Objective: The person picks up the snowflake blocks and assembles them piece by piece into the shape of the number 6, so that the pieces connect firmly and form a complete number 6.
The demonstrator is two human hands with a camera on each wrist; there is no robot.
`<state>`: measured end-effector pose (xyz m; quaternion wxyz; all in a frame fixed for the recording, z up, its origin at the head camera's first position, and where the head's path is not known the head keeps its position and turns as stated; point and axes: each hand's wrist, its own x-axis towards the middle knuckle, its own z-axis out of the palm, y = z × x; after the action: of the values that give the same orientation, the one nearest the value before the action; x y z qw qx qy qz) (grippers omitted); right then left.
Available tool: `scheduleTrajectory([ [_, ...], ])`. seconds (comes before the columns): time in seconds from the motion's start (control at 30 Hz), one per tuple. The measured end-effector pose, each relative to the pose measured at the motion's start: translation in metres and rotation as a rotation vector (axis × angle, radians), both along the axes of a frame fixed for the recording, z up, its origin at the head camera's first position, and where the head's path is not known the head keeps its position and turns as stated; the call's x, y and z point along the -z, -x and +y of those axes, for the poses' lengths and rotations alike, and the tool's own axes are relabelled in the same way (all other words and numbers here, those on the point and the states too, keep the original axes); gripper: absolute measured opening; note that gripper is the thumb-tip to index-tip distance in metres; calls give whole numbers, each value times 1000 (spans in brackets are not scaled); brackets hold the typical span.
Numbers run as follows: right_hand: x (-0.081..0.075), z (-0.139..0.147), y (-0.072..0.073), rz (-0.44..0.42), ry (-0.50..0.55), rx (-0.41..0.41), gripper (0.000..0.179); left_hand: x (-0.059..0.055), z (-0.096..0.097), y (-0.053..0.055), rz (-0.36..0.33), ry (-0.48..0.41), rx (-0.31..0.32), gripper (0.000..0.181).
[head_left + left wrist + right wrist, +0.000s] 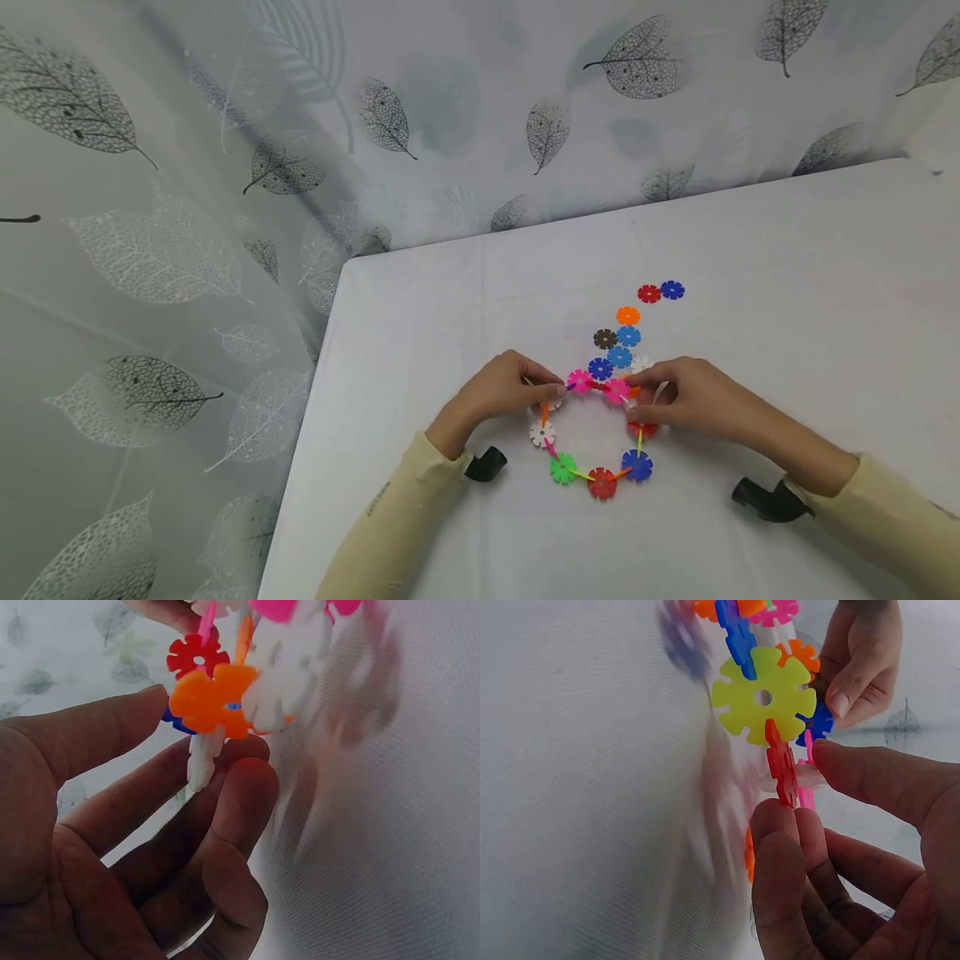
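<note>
A ring of interlocking plastic snowflake discs lies on the table, with a red disc (602, 483) nearest the person and a green disc (563, 468) beside it. At the ring's upper left, my left hand (506, 386) pinches it by the edge of a blue disc (177, 720); an orange disc (206, 701) shows beside the thumb. My right hand (693, 398) grips the ring's right side. Up close, its thumb meets a whitish disc (810, 776) and its fingertips lie under a red disc (781, 769), below a yellow disc (761, 694).
Loose discs trail away behind the ring: a brown disc (605, 338), an orange disc (628, 316), a blue disc (672, 290) and several others. A white cloth covers the table (420, 333). Behind and left hangs a leaf-patterned curtain (465, 108). Dark wrist devices (768, 500) sit beneath both sleeves.
</note>
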<state>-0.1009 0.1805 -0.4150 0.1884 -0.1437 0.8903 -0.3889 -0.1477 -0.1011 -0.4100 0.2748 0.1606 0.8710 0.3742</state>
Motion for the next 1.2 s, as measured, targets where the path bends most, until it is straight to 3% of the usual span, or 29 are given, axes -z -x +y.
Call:
scheduleTrajectory([
  [0.47,5,-2,-9,14,-44,-59,50,3,2,-4,-6,75,22,13],
  [0.73,2,4,-2,15,-69,-75,56,3,1,-3,-19,66,25,20],
  [0.83,-3,12,4,67,-54,-71,61,2,-1,-2,-24,63,14,24],
  [1.03,-6,24,15,256,-8,-34,68,-2,-9,1,-29,76,-38,44],
  [1.2,1,26,23,280,-21,-19,67,-1,-11,0,-23,78,-108,72],
])
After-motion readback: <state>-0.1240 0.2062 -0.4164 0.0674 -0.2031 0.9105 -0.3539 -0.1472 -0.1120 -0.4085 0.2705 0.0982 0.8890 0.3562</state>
